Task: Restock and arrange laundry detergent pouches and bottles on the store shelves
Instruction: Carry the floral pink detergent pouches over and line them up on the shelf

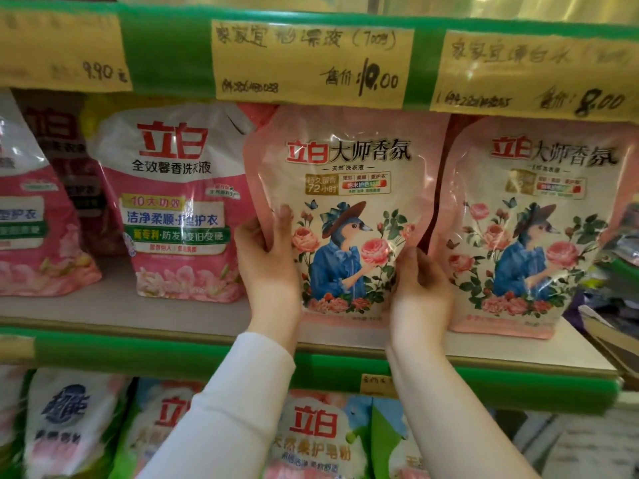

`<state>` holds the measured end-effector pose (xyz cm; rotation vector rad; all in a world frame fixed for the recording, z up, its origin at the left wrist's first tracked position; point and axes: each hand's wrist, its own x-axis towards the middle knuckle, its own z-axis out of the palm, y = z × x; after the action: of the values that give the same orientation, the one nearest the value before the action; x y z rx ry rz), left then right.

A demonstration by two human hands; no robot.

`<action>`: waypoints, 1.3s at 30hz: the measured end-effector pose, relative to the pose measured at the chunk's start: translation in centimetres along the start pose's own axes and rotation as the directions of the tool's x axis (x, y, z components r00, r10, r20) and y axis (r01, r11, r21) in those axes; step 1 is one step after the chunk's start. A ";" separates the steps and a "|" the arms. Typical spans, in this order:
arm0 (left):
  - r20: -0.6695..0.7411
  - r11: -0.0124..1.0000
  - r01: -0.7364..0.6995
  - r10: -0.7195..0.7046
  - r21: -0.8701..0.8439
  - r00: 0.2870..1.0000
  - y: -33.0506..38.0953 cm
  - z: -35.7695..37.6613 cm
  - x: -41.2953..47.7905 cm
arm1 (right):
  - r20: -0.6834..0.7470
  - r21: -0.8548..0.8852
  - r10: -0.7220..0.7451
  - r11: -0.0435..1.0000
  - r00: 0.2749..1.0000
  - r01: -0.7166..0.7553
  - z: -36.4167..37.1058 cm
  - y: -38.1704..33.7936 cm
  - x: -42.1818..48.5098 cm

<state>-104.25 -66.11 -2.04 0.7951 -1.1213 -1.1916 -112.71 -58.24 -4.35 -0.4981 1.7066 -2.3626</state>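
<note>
Holding the bird-print pouch (345, 188) upright on the shelf (103, 305), you grip its lower left edge with your left hand (269, 267), thumb on the front, and its lower right edge with your right hand (422, 288). Its long axis is vertical, print facing you. On that shelf, a matching pouch (529, 229) stands just right of it and a white-and-pink pouch (173, 209) just left.
</note>
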 end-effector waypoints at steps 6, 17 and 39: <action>-0.081 0.993 0.121 -0.122 -0.008 0.989 0.8 -1.9 -2.5 | -0.139 -0.131 -0.024 0.991 0.990 0.005 -1.7 -1.7 -2.4; 0.082 0.987 0.156 -0.152 -0.034 0.985 3.1 -6.8 -7.9 | -0.364 -0.146 0.045 0.984 0.930 -0.105 -5.1 -0.4 -11.8; 0.661 0.617 0.408 -0.749 0.673 0.041 -5.2 -13.1 -42.0 | -0.889 0.056 0.270 0.866 0.370 -0.498 -30.4 5.9 -38.2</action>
<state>-92.97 -27.57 -20.74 0.8359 -2.0971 -2.4728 -88.92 -20.33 -24.65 1.2740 2.0978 -2.1173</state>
